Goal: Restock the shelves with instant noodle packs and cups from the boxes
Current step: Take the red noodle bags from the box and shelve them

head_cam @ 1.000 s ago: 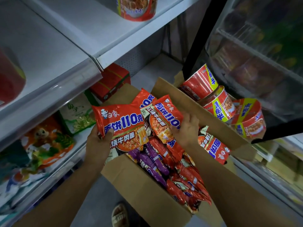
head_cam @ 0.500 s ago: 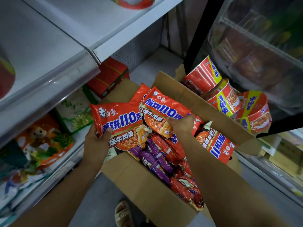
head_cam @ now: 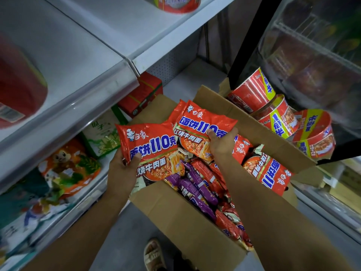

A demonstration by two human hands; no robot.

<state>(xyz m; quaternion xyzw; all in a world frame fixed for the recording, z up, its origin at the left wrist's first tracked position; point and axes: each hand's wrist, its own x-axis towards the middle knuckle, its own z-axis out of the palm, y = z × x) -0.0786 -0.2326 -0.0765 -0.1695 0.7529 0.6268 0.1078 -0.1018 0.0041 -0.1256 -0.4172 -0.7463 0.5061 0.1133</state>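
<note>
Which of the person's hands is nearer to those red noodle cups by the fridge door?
The right. The right hand holds a noodle pack above the box, just left of the red noodle cups. The left hand grips another pack on the box's far side, by the shelves.

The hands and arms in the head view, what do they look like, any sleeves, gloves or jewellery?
Both forearms are bare as far up as the picture shows, with no sleeve in view. The left hand and the right hand wear no gloves, and no ring, watch or bracelet shows on the visible fingers or wrists. Fingernails look short and unpainted.
</note>
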